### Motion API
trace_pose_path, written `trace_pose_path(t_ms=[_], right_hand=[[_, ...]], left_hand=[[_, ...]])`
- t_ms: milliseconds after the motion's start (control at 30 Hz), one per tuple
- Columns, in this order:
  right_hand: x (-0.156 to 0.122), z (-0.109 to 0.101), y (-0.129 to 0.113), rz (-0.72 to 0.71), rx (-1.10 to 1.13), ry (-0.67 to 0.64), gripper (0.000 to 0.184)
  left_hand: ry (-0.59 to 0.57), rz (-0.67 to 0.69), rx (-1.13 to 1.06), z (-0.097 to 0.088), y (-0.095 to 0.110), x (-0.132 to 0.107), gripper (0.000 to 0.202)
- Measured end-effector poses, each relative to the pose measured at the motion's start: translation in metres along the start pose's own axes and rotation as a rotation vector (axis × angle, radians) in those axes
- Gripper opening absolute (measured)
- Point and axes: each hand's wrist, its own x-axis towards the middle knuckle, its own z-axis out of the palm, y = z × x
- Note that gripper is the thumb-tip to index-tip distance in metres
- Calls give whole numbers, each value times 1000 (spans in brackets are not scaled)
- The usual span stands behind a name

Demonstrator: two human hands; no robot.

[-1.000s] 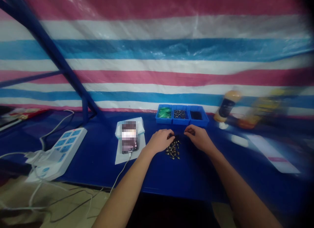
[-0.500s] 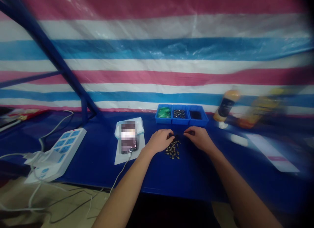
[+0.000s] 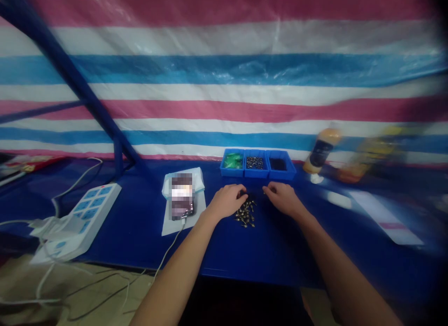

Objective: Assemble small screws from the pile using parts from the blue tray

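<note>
My left hand (image 3: 228, 201) is curled, thumb and fingers near each other, at the upper left edge of a pile of small brass-coloured screw-like pieces (image 3: 246, 216). Whatever its fingertips hold is too small and dark to name. To the right of the pile, my right hand (image 3: 283, 196) is closed in a pinch just above the table, and anything between its fingertips cannot be made out. Beyond the hands stand three joined blue bins: one with green pieces (image 3: 233, 160), one with small shiny metal parts (image 3: 255, 163), one with dark tiny parts (image 3: 278, 164).
On the blue table (image 3: 140, 242), a phone (image 3: 182, 197) with a cable lies on white packets to the left. Farther left is a white power strip (image 3: 87, 218) with cords. Bottles (image 3: 320, 151) and a blurred white card (image 3: 385, 218) are at right.
My right hand has shifted slightly to the right relative to the pile, widening the gap between the hands. The left hand stays at the pile. The whole view has moved a little.
</note>
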Motion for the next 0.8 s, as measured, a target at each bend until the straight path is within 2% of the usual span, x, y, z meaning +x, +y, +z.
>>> trace_pose_path(t_ms=[100,167,200,267,333,467,567,800], right_hand=[[2,-1,-5,27,351,189,40],[4,-3,-5,32,442,248,49],[4,-3,-4,30,434,242,47],[3,-4,-1,-3,343,178,37],[2,-3,1,-94,201,55,28],[-2,7,2,-262,-70,-129,25],[-3,12,0,-274,-151,-156,23],[-2,14,1,-299,-133,-155,17]], left_hand=[[-13,-21,7,-1,2,0,28],[-18,-23,7,-1,2,0,28],[-18,-19,5,-1,2,0,28],[-16,-11,3,-1,2,0,28],[-11,-8,0,0,1,0,28],[-1,-4,-5,1,0,0,27],[3,6,-6,1,-1,0,28],[8,17,-3,2,-2,0,28]])
